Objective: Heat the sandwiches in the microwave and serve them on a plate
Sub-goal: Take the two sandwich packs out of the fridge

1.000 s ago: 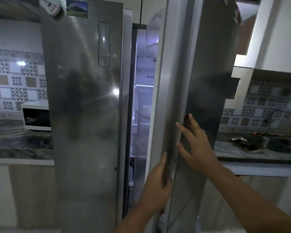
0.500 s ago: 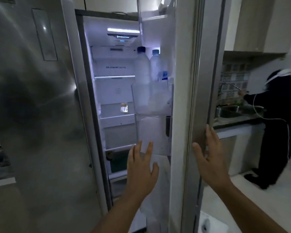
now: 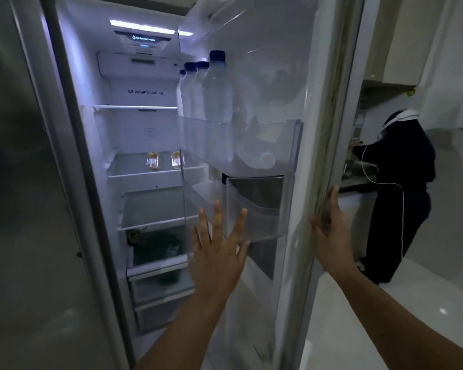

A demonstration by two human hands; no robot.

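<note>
Clear door bin [image 3: 292, 145] (bottles [image 3: 217, 108] inside), sandwiches [image 3: 153, 161] on shelf [image 3: 134, 169]

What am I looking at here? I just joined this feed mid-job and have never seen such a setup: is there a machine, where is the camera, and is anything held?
There is no machine. A person wears one wide-angle camera on the head, looking forward and down at their own bare hands. They stand at an open fridge. The right hand holds the edge of the fridge door. The left hand is spread open in front of the door's shelves and holds nothing. Water bottles stand in a door shelf. Two small wrapped packs, probably the sandwiches, lie on a middle shelf inside. Another person stands at the counter to the right.
</note>
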